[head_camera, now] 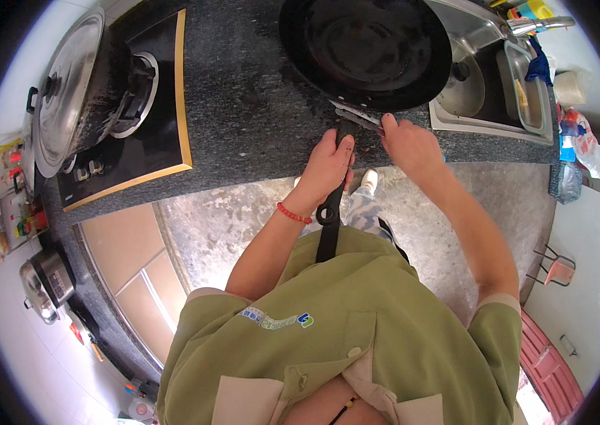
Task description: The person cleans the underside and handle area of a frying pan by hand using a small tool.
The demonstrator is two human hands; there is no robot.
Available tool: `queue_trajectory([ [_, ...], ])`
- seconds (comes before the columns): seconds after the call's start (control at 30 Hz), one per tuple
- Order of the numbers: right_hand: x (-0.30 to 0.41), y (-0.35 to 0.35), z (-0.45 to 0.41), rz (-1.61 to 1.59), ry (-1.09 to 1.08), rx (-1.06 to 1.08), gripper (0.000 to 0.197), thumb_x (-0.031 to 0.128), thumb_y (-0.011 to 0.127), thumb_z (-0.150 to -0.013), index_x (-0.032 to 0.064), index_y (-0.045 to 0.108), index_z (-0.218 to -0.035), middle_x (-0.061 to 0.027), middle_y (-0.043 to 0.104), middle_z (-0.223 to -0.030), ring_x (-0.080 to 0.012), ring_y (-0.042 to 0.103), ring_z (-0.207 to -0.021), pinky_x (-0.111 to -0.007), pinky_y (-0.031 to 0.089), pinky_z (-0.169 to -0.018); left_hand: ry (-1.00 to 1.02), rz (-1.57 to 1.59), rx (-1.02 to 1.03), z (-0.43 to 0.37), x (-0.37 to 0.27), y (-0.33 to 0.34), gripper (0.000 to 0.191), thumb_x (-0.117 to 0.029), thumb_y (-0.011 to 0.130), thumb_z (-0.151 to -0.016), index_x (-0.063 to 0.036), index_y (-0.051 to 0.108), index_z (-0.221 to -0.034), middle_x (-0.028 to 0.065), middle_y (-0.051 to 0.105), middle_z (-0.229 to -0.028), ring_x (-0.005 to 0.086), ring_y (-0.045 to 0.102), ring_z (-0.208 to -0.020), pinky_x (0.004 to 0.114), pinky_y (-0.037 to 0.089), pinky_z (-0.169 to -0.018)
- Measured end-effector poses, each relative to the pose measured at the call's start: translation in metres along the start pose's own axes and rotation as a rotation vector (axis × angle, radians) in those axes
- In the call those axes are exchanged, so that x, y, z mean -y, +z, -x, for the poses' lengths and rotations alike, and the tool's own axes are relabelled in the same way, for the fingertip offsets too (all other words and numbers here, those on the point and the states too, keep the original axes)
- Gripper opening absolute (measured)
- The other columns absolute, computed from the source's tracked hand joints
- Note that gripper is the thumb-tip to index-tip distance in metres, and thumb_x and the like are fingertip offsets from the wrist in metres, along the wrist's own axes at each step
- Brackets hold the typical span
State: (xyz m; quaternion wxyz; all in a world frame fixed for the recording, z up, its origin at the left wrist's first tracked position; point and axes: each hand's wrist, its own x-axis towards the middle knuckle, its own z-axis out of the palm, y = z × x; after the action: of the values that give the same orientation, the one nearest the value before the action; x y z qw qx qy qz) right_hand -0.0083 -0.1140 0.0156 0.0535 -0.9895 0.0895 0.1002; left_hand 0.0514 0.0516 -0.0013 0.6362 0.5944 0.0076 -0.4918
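A large black pan (366,48) rests on the dark speckled countertop (247,106), its handle towards me. My left hand (333,162), with a red bead bracelet at the wrist, grips the black handle (348,129). The handle's end, with its hanging hole, shows below my palm. In my right hand (410,142) is a metal tool (359,118) with a toothed edge, possibly scissors. It lies across the handle near the pan's rim. My fingers hide its rear part, so its exact kind is unclear.
On the left, a lidded pot (69,90) stands on the gas hob (167,127). A steel sink (491,126) at the right holds a pot lid (462,90) and a metal tray (523,95). The tap (542,24) is behind. A rice cooker (50,281) stands far left.
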Motion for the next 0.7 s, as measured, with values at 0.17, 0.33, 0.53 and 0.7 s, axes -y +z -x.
queue_trajectory([
  [0.17, -0.004, 0.028, -0.001, 0.085, 0.06, -0.115, 0.015, 0.021, 0.049, -0.087, 0.0067, 0.047, -0.089, -0.0158, 0.058, -0.073, -0.0319, 0.063, -0.062, -0.041, 0.051, -0.049, 0.001, -0.03, -0.016, 0.0, 0.0, 0.002, 0.022, -0.027, 0.043, -0.096, -0.0056, 0.041, -0.094, 0.0047, 0.048, -0.073, 0.0116, 0.046, -0.046, 0.026, 0.039, -0.039],
  [0.33, -0.005, 0.05, 0.0, 0.115, 0.051, -0.28, 0.015, 0.021, 0.051, -0.085, 0.0076, 0.046, -0.088, -0.0131, 0.055, -0.072, -0.0301, 0.061, -0.059, -0.04, 0.051, -0.047, 0.036, 0.023, -0.023, 0.0, 0.003, 0.003, 0.022, -0.026, 0.044, -0.095, -0.0038, 0.041, -0.093, 0.005, 0.048, -0.07, 0.0121, 0.046, -0.043, 0.027, 0.038, -0.036],
  [0.53, 0.008, 0.078, 0.003, 0.015, 0.159, -0.371, 0.019, 0.022, 0.055, -0.083, 0.0081, 0.043, -0.09, -0.0119, 0.055, -0.073, -0.0299, 0.061, -0.058, -0.039, 0.051, -0.048, 0.003, 0.04, -0.025, 0.0, 0.003, 0.01, 0.024, -0.03, 0.043, -0.096, -0.0064, 0.04, -0.095, 0.0039, 0.048, -0.072, 0.0115, 0.046, -0.046, 0.026, 0.039, -0.038],
  [0.7, 0.036, 0.085, 0.001, -0.183, 0.32, -0.385, 0.023, 0.023, 0.055, -0.084, 0.0079, 0.041, -0.094, -0.0147, 0.057, -0.075, -0.0333, 0.061, -0.06, -0.041, 0.051, -0.051, 0.014, 0.077, -0.022, -0.005, 0.006, 0.012, 0.024, -0.03, 0.044, -0.096, -0.0069, 0.039, -0.095, 0.003, 0.048, -0.072, 0.0113, 0.047, -0.046, 0.026, 0.04, -0.039],
])
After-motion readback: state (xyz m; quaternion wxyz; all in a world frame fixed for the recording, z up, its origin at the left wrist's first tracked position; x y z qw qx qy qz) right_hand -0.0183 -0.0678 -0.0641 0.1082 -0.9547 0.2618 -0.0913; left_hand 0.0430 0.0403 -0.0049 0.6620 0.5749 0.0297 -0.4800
